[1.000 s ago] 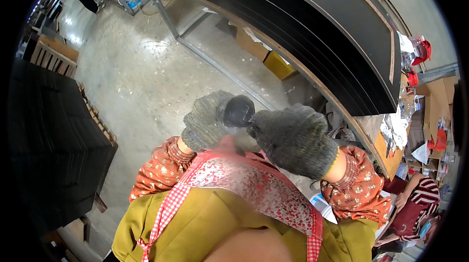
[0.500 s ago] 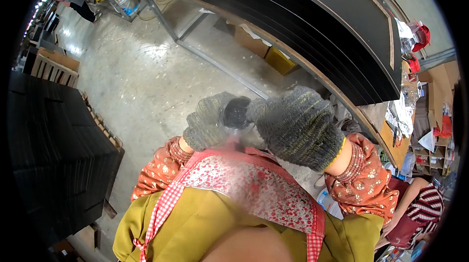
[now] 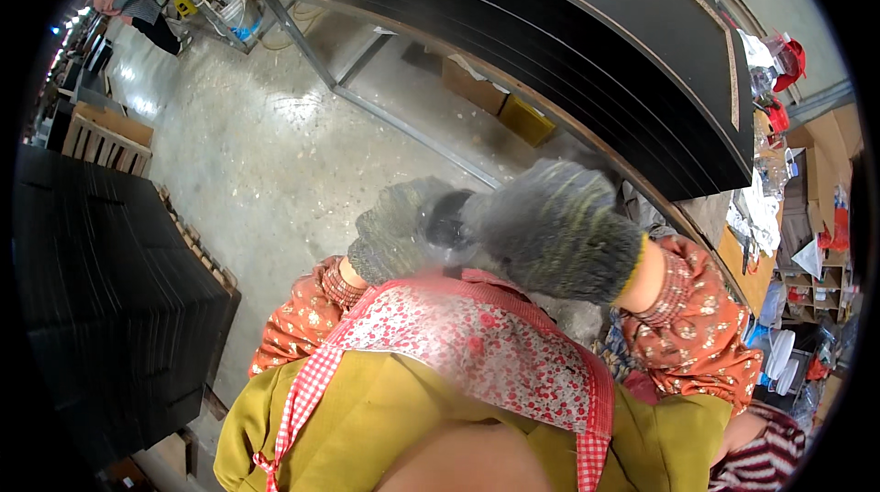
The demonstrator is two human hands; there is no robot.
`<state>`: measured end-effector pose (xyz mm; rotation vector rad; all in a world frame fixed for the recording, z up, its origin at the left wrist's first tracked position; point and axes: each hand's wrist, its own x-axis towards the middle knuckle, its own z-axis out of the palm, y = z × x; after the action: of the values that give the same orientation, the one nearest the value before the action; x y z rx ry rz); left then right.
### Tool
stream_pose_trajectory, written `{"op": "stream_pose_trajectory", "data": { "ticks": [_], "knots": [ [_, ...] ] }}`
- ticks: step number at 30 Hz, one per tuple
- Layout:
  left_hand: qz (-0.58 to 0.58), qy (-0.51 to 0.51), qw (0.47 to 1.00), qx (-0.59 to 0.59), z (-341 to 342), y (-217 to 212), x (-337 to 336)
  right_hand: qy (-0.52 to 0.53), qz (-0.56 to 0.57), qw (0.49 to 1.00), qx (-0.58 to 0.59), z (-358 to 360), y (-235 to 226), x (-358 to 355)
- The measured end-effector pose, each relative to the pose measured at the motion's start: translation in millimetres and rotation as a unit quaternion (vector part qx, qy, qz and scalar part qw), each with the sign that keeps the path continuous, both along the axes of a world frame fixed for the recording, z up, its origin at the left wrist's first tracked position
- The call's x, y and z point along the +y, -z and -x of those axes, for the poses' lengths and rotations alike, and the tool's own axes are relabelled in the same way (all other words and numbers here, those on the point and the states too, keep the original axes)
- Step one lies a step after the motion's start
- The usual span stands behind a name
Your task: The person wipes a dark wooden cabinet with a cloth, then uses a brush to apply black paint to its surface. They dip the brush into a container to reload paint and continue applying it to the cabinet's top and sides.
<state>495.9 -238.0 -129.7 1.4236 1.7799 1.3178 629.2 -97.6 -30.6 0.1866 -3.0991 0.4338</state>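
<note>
Both my hands wear thick grey knit gloves and meet in front of my apron. My left hand (image 3: 392,228) is closed round a small, round, see-through container (image 3: 451,252) with a dark inside or mouth. It looks like a cup or jar, but blur hides its exact kind. My right hand (image 3: 557,233) is closed, back upward, with its finger end against the container's right edge. Whatever its fingers hold is hidden under the glove.
Long black panels (image 3: 550,61) lie stacked on a metal-framed workbench (image 3: 403,130) ahead. At left, black boards (image 3: 119,299) are piled on a wooden pallet (image 3: 197,240). A yellow box (image 3: 526,121) sits under the bench. One person (image 3: 137,1) stands far left; a striped sleeve (image 3: 761,451) shows at lower right.
The right hand has shifted slightly at the container's edge and is more blurred. The person at lower right has moved mostly behind my right arm. My view has turned slightly.
</note>
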Motion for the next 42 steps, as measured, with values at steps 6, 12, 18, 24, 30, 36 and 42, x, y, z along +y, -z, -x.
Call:
{"op": "stream_pose_trajectory", "data": {
  "ticks": [6, 12, 18, 24, 30, 36, 42],
  "knots": [
    [-0.050, 0.001, 0.997, 0.055, 12, 3, 5, -0.019, -0.068, 0.996, 0.047, 5, 16, -15],
    [0.019, -0.047, 0.994, 0.092, 11, 3, 0, -0.023, -0.010, 0.998, -0.050, 23, -15, 2],
    [-0.063, -0.036, 0.993, 0.089, 18, 16, 0, -0.032, -0.091, 0.995, 0.012, 19, -5, -4],
    [-0.073, -0.051, 0.985, 0.149, 15, 11, -3, -0.016, 0.006, 0.997, -0.072, 20, -9, -4],
    [-0.101, -0.082, 0.984, 0.122, 13, 3, -4, -0.002, -0.018, 0.999, 0.030, 15, -19, -9],
    [-0.148, -0.086, 0.982, 0.081, 18, 26, -8, 0.045, -0.049, 0.997, 0.030, 4, -18, -21],
    [-0.128, -0.165, 0.977, -0.045, 5, 40, -22, 0.052, -0.059, 0.997, -0.004, 10, -40, -29]
  ]
}}
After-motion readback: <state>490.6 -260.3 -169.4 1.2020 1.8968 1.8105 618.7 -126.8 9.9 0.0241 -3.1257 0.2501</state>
